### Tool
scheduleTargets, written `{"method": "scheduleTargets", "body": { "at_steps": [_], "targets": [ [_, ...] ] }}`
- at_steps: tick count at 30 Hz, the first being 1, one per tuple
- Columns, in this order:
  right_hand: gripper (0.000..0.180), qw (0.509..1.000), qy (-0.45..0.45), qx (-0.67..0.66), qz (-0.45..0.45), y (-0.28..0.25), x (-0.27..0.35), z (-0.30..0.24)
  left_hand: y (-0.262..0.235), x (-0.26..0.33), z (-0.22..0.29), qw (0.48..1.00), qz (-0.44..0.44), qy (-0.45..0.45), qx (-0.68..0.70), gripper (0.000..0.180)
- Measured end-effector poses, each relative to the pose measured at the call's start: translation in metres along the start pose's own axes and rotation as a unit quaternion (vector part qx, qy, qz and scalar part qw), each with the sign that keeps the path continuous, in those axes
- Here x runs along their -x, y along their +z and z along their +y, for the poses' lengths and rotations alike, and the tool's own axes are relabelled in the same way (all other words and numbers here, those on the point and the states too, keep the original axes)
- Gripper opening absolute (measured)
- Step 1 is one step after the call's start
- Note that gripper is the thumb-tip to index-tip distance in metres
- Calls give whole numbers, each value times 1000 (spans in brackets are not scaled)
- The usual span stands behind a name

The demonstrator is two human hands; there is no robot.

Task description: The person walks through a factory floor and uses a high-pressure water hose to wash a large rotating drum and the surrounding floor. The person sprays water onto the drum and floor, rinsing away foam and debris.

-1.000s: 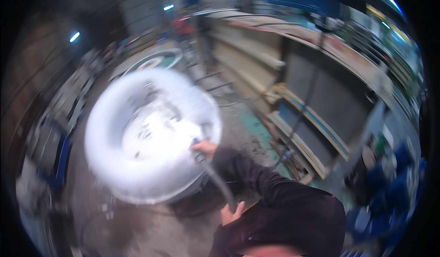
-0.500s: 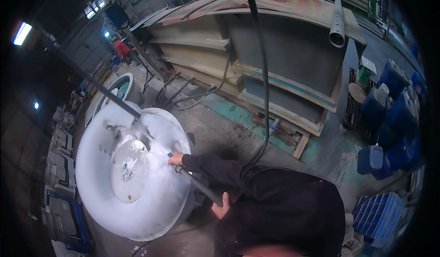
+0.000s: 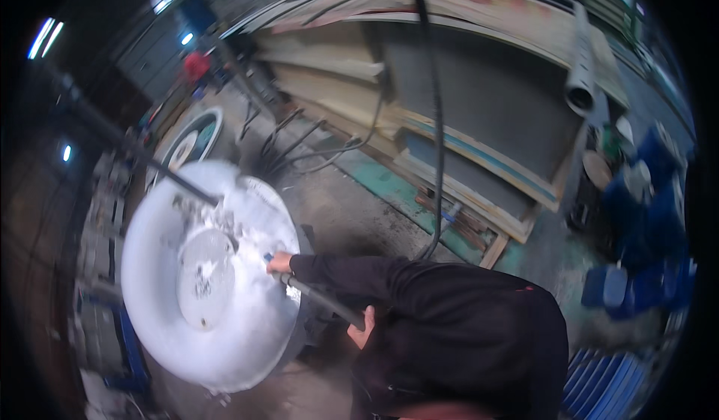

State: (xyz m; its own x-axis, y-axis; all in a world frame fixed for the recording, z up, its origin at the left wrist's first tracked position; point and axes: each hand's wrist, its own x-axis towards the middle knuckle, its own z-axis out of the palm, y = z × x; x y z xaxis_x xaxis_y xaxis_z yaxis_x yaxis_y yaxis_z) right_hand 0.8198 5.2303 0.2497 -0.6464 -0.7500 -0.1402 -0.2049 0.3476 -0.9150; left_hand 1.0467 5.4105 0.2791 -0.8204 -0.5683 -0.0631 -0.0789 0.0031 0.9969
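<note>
Hands (image 3: 281,263) (image 3: 363,331) grip dark rod (image 3: 318,298) — tip at white disc (image 3: 206,274)

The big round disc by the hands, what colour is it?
White to pale grey, the big round disc, seen in the head view.

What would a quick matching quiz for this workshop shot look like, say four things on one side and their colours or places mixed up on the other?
Things:
1. big round disc
2. dark rod
3. drums
4. grey pipe

Descriptions:
A. blue, at the right edge
B. lying on top of the wooden rack, upper right
C. white, left of the person
D. held between the left hand and the right hand

Pairs: 1-C, 2-D, 3-A, 4-B
</note>
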Motion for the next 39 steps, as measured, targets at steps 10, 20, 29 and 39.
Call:
{"method": "scheduleTargets", "body": {
  "at_steps": [10, 20, 29, 39],
  "targets": [
    [23, 933, 137, -279, -180, 4, 35, -12, 2, 22, -18, 990, 135, 29, 38, 20],
    [24, 907, 19, -199, -372, 167, 105, -77, -29, 70, -28, 948, 295, -53, 108, 23],
    [24, 921, 118, -329, -174, 93, 69, -11, -97, 87, -32, 989, 143, -3, -28, 28],
    [38, 897, 250, -335, -141, 194, 142, -31, -178, 160, -42, 993, 37, -74, 83, 20]
  ]
}}
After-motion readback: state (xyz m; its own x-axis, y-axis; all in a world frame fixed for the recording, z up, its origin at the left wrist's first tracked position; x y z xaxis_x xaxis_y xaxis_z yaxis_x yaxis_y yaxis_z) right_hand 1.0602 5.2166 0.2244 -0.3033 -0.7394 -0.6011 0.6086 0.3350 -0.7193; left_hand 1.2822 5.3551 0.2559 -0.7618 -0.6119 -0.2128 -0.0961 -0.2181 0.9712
